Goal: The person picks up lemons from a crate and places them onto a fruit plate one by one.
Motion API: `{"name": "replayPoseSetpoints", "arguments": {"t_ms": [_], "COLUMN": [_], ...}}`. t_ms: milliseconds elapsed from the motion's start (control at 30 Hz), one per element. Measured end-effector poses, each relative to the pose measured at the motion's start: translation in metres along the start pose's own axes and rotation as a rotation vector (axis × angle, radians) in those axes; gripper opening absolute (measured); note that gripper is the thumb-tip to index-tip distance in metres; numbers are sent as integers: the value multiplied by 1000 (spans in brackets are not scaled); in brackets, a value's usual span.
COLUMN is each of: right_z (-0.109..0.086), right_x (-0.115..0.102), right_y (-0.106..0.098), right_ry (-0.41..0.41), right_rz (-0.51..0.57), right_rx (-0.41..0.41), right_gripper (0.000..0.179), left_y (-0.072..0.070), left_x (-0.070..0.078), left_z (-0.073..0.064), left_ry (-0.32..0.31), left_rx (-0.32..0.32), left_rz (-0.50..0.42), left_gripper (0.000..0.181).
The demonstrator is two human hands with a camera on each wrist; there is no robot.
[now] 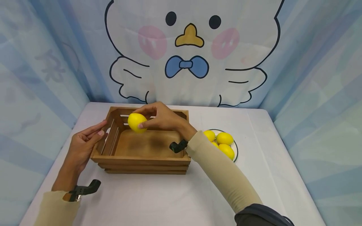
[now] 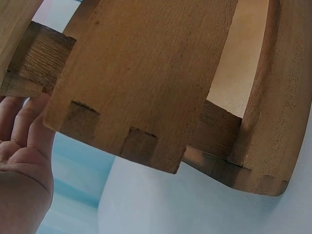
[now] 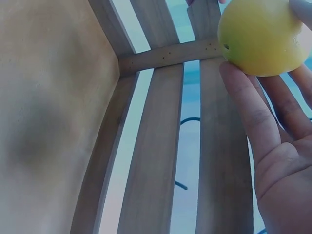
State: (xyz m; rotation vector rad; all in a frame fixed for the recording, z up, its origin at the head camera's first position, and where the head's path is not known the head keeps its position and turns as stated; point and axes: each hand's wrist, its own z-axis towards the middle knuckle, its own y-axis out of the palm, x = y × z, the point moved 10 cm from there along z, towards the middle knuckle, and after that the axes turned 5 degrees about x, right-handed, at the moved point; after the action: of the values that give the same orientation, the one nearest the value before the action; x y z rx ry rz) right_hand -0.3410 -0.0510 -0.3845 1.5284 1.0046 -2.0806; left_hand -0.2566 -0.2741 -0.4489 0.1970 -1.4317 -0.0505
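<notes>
A yellow lemon [image 1: 137, 122] is pinched between the thumb and fingers of my right hand [image 1: 162, 117], held over the inside of a slatted wooden crate [image 1: 141, 161]. In the right wrist view the lemon [image 3: 263, 36] shows above the crate's bare floor, next to its slatted walls. My left hand [image 1: 83, 144] lies along the crate's left end, its fingers extended, fingertips right at the top rim. In the left wrist view those fingers [image 2: 36, 124] reach up behind the crate's corner [image 2: 122, 97], where the tips are partly hidden.
To the right of the crate, a round plate [image 1: 237, 150] with a dark rim holds several lemons [image 1: 224, 138], partly hidden by the right sleeve [image 1: 223, 172]. A white cloth covers the table [image 1: 158, 201]. Printed curtains [image 1: 186, 91] hang behind it and on both sides.
</notes>
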Motion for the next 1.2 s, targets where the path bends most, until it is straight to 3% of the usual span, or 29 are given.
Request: {"name": "replayPoseSetpoints", "arguments": {"t_ms": [567, 1200], "right_z": [-8, -29], "right_x": [-25, -54], "right_y": [-14, -43], "right_ry": [-42, -124], "right_rz": [60, -13], "right_rx": [63, 194], "right_gripper": [49, 48], "left_y": [1, 1], "left_x": [1, 1], "left_z": [-1, -2], "left_ry": [1, 3], "left_rx": [-5, -5], "left_rz": [13, 33], "left_gripper": [49, 50]}}
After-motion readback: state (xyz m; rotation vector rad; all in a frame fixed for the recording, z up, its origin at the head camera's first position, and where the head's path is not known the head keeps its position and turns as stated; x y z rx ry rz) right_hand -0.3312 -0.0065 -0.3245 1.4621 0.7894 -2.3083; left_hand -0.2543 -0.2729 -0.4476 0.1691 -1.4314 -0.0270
